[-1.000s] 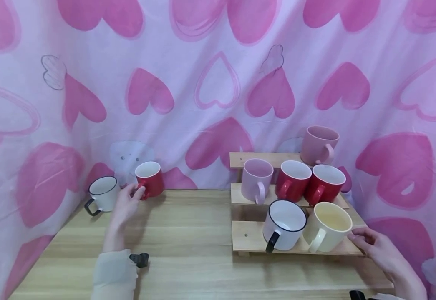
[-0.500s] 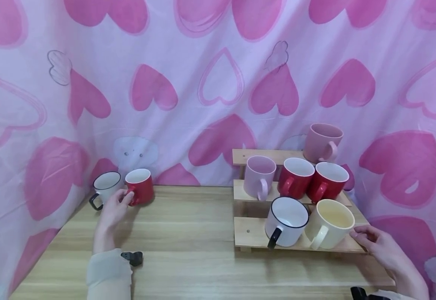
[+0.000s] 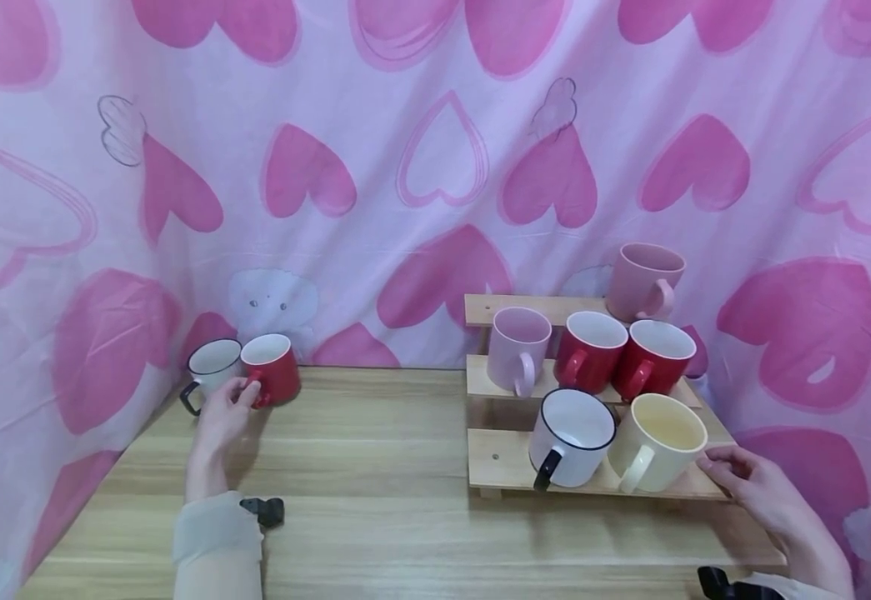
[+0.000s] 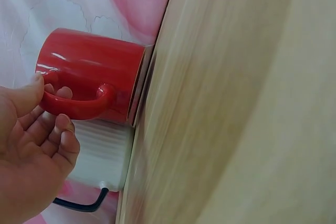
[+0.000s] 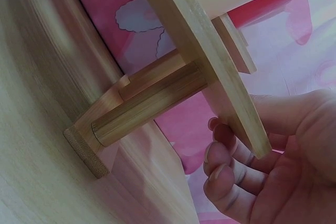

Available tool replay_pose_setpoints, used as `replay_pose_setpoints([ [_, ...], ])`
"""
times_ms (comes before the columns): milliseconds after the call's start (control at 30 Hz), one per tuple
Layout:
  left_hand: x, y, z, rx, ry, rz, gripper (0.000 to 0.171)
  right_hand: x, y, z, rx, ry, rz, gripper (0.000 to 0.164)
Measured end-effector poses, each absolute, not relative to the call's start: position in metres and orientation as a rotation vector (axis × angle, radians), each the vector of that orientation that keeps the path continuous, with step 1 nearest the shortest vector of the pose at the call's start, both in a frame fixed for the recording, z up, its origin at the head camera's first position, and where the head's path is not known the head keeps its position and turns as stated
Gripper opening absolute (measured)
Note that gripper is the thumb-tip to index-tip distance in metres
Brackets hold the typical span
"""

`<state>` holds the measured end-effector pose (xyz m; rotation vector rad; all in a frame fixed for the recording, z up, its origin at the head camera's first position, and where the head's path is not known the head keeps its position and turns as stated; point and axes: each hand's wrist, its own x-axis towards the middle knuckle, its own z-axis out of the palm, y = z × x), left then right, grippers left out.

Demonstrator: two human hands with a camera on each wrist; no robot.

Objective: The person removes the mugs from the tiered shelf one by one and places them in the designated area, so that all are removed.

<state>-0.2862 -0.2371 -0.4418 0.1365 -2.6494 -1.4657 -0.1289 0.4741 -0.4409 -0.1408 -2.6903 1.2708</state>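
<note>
My left hand (image 3: 222,417) pinches the handle of a red mug (image 3: 273,375) with a white inside, at the back left of the table. Thumb and fingers close round the handle's top in the left wrist view, and the mug's base is right at the tabletop. Directly left of it stands a white mug (image 3: 210,360) with a black rim and black handle, partly behind the hand. On the right, my right hand (image 3: 761,492) grips the right end of the lowest board of a wooden tiered rack (image 5: 231,87), thumb above and fingers beneath.
The rack's lowest board bears a white black-rimmed mug (image 3: 572,442) and a cream mug (image 3: 656,446). Above them stand a lilac mug (image 3: 513,354) and two red mugs (image 3: 588,358); a pink mug (image 3: 641,283) tops the rack. A heart-patterned cloth (image 3: 420,275) hangs behind the table.
My left hand has moved the red mug left, bringing it up beside the white mug. The right hand keeps its hold on the rack. The head view has shifted slightly.
</note>
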Motion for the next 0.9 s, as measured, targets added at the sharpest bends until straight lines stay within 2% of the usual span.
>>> replay_pose_setpoints([
  [233, -0.2857, -0.2365, -0.4405, 0.143, -2.682, -1.430, 0.049, -0.1289, 0.4741, -0.4421, -0.135, -2.673, 1.287, 0.024],
  [900, -0.2855, -0.2410, -0.4411, 0.070, -2.776, -1.456, 0.050, -0.1291, 0.4713, -0.4390, -0.167, -2.693, 1.265, 0.031],
])
